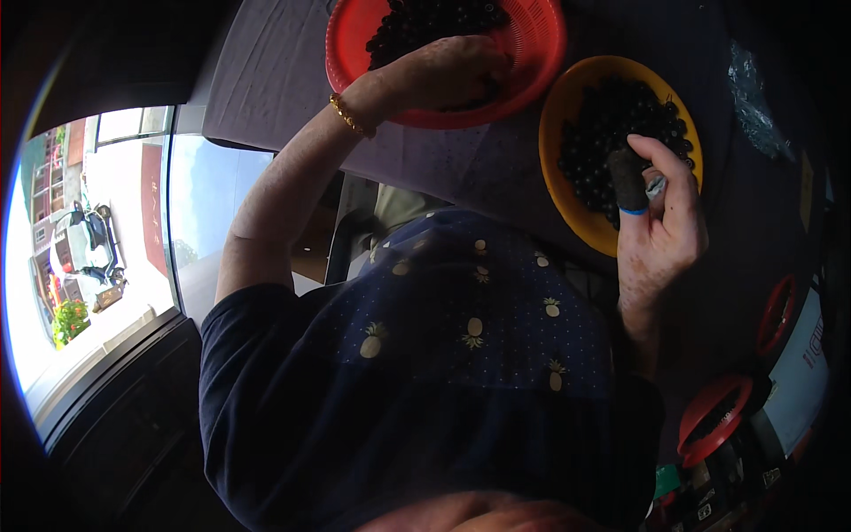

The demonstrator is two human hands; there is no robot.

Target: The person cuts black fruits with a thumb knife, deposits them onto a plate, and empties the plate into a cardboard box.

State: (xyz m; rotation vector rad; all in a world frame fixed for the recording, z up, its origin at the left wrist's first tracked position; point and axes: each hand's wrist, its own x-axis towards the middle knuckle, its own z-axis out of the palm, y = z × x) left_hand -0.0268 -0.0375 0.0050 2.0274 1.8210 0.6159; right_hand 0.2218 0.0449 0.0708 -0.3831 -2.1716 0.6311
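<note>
Gray cloth (275,71) covers a table, with black balls (607,115) in 2 bowls.
The left hand (461,69) is inside the red bowl (538,44) by the balls; its fingertips are too dark, so I cannot tell how open it is or what it has. The right hand (665,208) is half curled over the yellow bowl (548,151), with a small shiny bit (655,186) between thumb and fingers. Its thumb wears a dark cover (628,182).

The left hand (452,69) hides its fingertips; the top edge crops the red basket (539,58).
</note>
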